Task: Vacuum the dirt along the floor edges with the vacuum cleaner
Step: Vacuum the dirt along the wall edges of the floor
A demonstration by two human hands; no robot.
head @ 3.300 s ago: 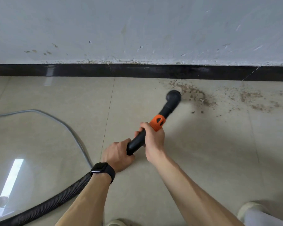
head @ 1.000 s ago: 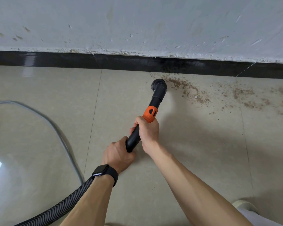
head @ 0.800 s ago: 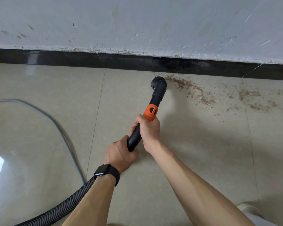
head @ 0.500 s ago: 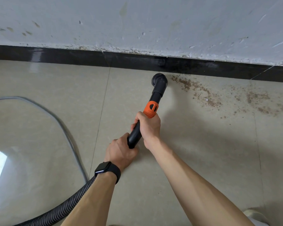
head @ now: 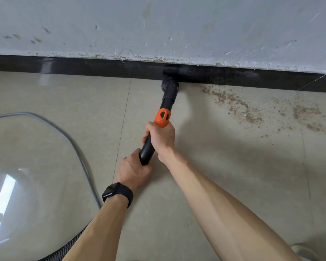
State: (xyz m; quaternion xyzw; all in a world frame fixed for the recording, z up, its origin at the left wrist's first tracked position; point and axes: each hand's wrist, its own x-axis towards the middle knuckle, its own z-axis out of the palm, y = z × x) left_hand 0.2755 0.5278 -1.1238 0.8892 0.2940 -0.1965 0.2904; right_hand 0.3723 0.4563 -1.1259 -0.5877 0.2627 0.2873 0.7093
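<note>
- The right hand [head: 161,137] curls tightly round the black plastic vacuum wand [head: 167,99], just behind its orange collar [head: 162,117].
- The left hand [head: 133,169] grips the wand's rear end, just behind the right hand.
- Ahead of both hands, the round black nozzle [head: 169,85] meets the glossy black baseboard [head: 83,65].
- Scattered brown dirt [head: 233,104] lies ahead and right of the right hand.

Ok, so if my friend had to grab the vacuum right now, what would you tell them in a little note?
Hands: the left hand grips the lower end of the black wand; the right hand grips it just below the orange collar.
Things: the nozzle is on the floor against the black baseboard; the hose trails back left.
Done: no dirt shows along the edge left of the nozzle.
Left: the brown dirt scattered to the nozzle's right, near the baseboard.
</note>
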